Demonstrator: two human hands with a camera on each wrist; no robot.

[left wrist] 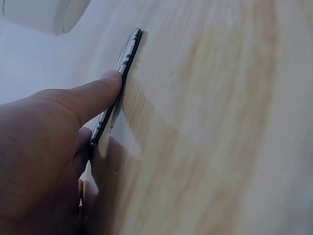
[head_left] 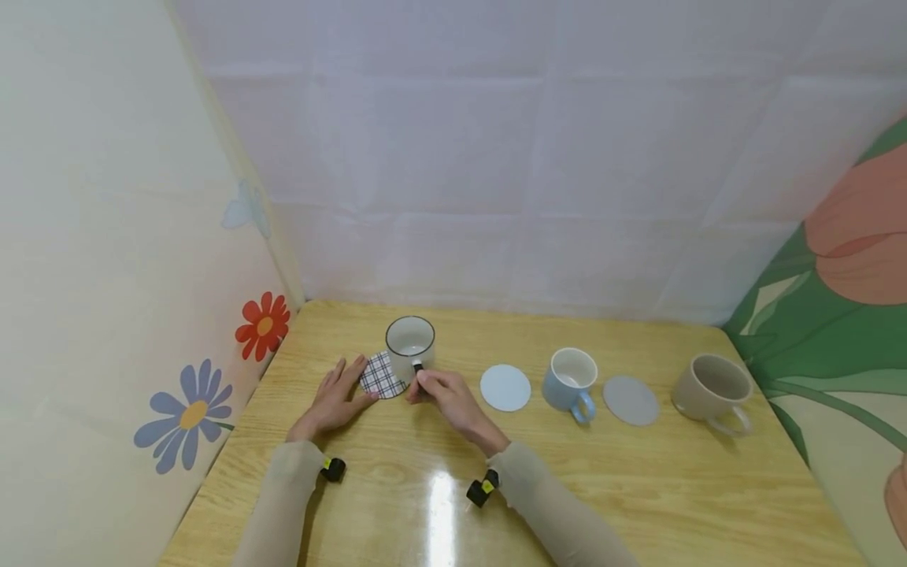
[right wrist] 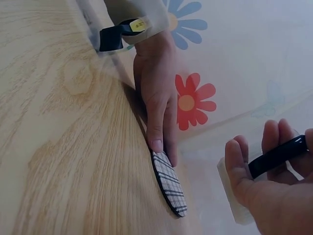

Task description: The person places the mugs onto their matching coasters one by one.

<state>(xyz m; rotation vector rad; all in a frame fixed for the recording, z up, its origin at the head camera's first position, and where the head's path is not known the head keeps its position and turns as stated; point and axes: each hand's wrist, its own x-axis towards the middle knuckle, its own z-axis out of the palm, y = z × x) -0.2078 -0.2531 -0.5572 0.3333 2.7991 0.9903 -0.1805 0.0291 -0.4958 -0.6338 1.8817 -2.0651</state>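
Observation:
A white mug (head_left: pixel 410 346) with a black rim hangs tilted above the right part of a plaid coaster (head_left: pixel 381 376). My right hand (head_left: pixel 448 400) grips the mug's black handle (right wrist: pixel 279 155), fingers curled round it. On the table, my left hand (head_left: pixel 338 403) lies at the coaster's left side with its fingers stretched out. Its thumb (left wrist: pixel 100 95) touches the coaster's near edge, and the other fingers reach the far edge. The right wrist view shows the coaster's dark rim and checked top.
Right of my hands lies a light blue coaster (head_left: pixel 505 387). Beyond it stand a blue mug (head_left: pixel 562 386), a grey coaster (head_left: pixel 631 400) and a beige mug (head_left: pixel 697 394) on the wooden table (head_left: pixel 397 504). Cloth with printed flowers borders the table's sides, and a pale cloth (head_left: pixel 453 157) hangs behind.

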